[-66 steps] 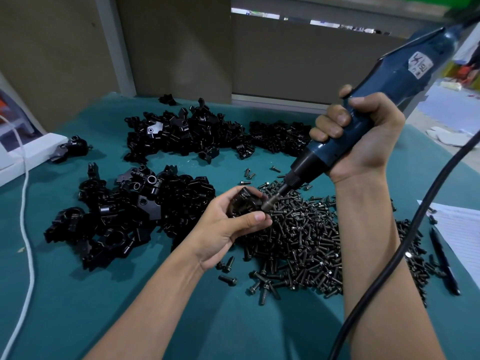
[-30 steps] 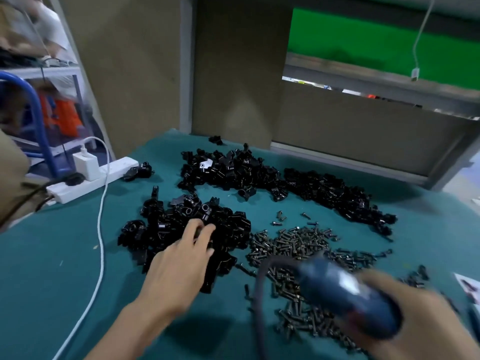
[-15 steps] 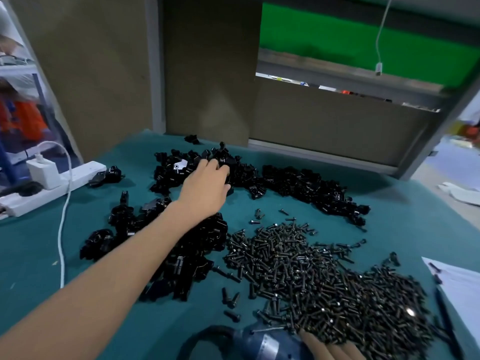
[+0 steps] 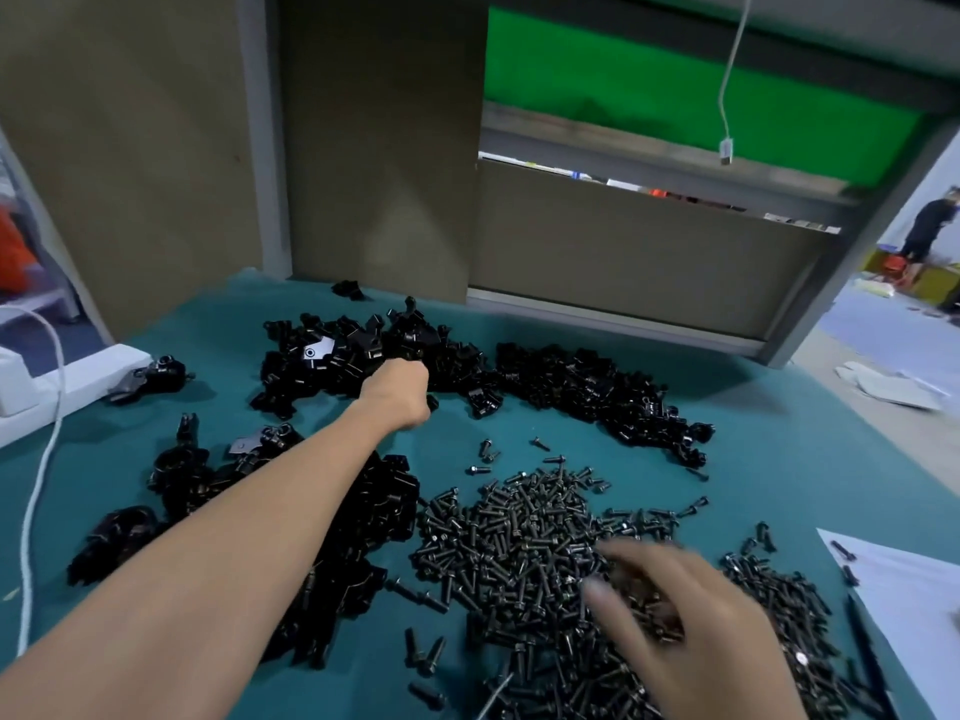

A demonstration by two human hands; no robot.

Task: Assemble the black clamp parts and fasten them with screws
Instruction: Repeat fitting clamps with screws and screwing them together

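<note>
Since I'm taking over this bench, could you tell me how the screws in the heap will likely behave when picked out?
Probably loose and shifting: the screw heap is an unbound pile, so neighbours likely slide under the right hand. Probably roll-prone: stray screws lie scattered beside it on the teal cover. Small, so likely fiddly to pinch.

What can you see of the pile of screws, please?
The pile of screws is a broad, loose heap of small dark, metal-looking screws with flanged heads, lying every way on the teal table cover, right of the nearer heap of black clamp parts. Strays lie around it. The blurred right hand is over its near side, fingers spread; contact is unclear.
</note>
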